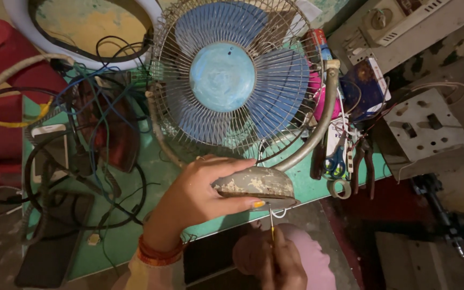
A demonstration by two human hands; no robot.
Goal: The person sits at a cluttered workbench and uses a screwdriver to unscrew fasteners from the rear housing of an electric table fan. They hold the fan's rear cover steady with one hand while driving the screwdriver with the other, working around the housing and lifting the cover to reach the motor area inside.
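At the near edge of the green worktable (114,241), a small table fan (232,80) lies tipped back, its wire cage and blue blades facing up and its worn, paint-flaked base (253,185) hanging just over the table's edge. The left hand (197,196) is cupped over that base, fingers wrapped along its top and the thumb tucked under the rim, clamping it steady. The right hand (275,260) is closed around a thin screwdriver (271,221) with a yellow handle, its tip pointing up at the underside of the base.

The fan looks top-heavy: the cage and motor would carry most of the weight, so it will likely want to roll on its curved stand arm (318,129). The cage wires seem thin and bendable, a poor place to grip; the solid base or the stand arm looks like the safer hold. The flaking surface may be gritty rather than slippery.

Left of the fan sits a tangle of dark cables (89,134) and a phone (49,153). To the right lie blue-handled scissors (336,161) and pliers (363,164), with a grey switch plate (430,123) beyond.
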